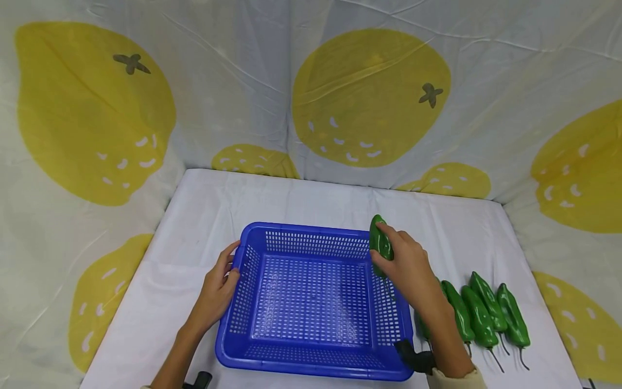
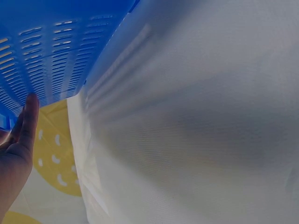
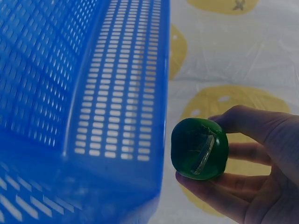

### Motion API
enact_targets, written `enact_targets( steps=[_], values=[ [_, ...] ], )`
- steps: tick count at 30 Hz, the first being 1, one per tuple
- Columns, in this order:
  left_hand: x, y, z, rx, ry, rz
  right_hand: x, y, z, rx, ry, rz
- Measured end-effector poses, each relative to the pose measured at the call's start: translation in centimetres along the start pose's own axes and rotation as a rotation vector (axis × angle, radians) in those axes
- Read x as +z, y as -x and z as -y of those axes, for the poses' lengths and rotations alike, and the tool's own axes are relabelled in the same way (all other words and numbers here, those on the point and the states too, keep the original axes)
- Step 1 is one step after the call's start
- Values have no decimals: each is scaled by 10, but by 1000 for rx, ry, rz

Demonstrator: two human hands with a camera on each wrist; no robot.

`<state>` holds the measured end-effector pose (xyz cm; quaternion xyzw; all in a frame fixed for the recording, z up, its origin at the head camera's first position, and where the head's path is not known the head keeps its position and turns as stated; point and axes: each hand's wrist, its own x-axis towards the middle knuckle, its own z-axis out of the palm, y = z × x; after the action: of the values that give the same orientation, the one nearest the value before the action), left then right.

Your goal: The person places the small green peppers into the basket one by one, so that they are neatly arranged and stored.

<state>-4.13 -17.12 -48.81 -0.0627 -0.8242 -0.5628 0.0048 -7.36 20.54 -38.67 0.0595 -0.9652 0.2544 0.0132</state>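
Observation:
My right hand (image 1: pixel 410 267) pinches a green pepper (image 1: pixel 379 240) between thumb and fingers, over the right rim of a blue basket (image 1: pixel 311 368). In the right wrist view, the held pepper (image 3: pixel 198 149) shows its stem end, just outside the basket wall (image 3: pixel 119 93), with the right hand (image 3: pixel 252 163) around its side. No pepper lies inside the basket. My left hand (image 1: pixel 218 289) touches the basket's left side from outside. Its fairly straight fingers rest against the slotted wall (image 2: pixel 51 51) in the left wrist view, where part of the left hand (image 2: pixel 18 149) shows.
Several more green peppers (image 1: pixel 478 316) lie side by side on the white cloth right of the basket, stems toward me, some partly hidden by my right arm. Lemon-print cloth (image 1: pixel 233 97) hangs behind and at both sides of the white-covered table (image 1: pixel 194 216).

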Motion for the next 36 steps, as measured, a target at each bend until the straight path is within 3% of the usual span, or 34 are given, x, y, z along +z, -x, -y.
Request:
enact_targets(
  steps=[10, 23, 36],
  values=[
    [-1, 0, -1, -6, 3, -2, 25, -12, 24, -56, -41, 61],
    [0, 0, 1, 1, -3, -4, 55, -17, 56, -59, -108, 157],
    [0, 0, 1, 6, 5, -7, 73, -21, 72, -129, -108, 207]
  ],
)
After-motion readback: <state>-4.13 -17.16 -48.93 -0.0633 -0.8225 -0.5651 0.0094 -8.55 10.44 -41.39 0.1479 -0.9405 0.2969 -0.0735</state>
